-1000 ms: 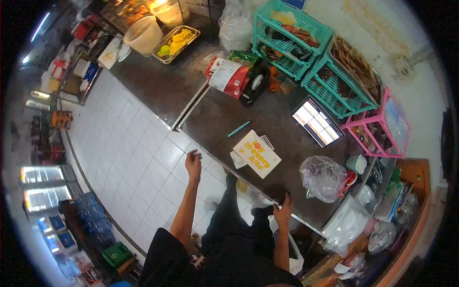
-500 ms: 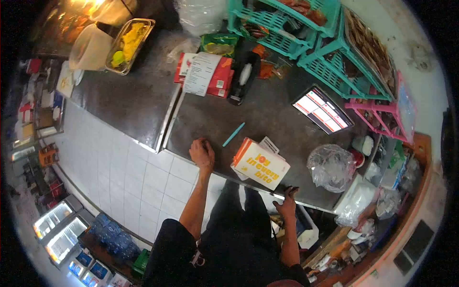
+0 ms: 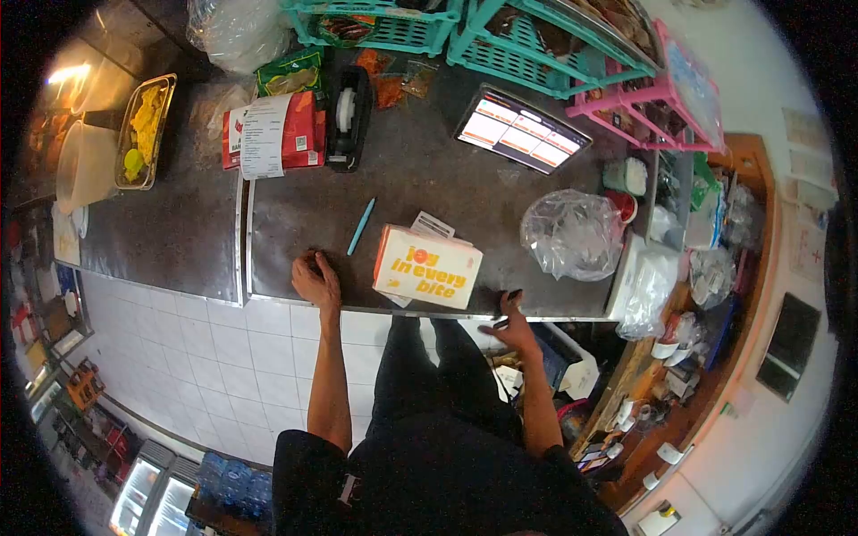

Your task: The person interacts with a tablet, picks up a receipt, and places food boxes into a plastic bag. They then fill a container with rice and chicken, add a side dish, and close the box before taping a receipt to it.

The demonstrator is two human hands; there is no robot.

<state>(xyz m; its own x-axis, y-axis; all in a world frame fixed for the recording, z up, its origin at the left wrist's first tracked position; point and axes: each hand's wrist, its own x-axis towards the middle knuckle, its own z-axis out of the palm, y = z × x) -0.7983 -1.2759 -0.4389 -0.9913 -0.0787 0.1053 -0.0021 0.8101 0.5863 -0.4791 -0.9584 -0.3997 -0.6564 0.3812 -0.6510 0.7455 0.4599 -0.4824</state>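
Note:
My left hand [image 3: 317,279] rests on the dark counter [image 3: 295,214] near its front edge, its fingers curled in, and no object shows in it. My right hand [image 3: 514,329] is at the front edge, right of the box, with fingers apart and nothing visibly held. Between the hands lies a white and orange box [image 3: 429,268] with yellow lettering, on top of some paper; a printed label [image 3: 433,224] shows behind it. A light blue pen [image 3: 361,227] lies left of the box.
A lit tablet [image 3: 523,131], a clear plastic bag [image 3: 572,234] and a black tape dispenser [image 3: 347,116] are on the counter. Red packets with a receipt [image 3: 263,136] lie at the back left, beyond which is a tray of yellow food [image 3: 146,134]. Teal baskets [image 3: 393,31] and a pink one [image 3: 661,107] stand behind.
The view has turned and shifted, so the counter and its items appear further left and more level. Both hands keep about the same places by the counter edge; the box has not visibly moved on it.

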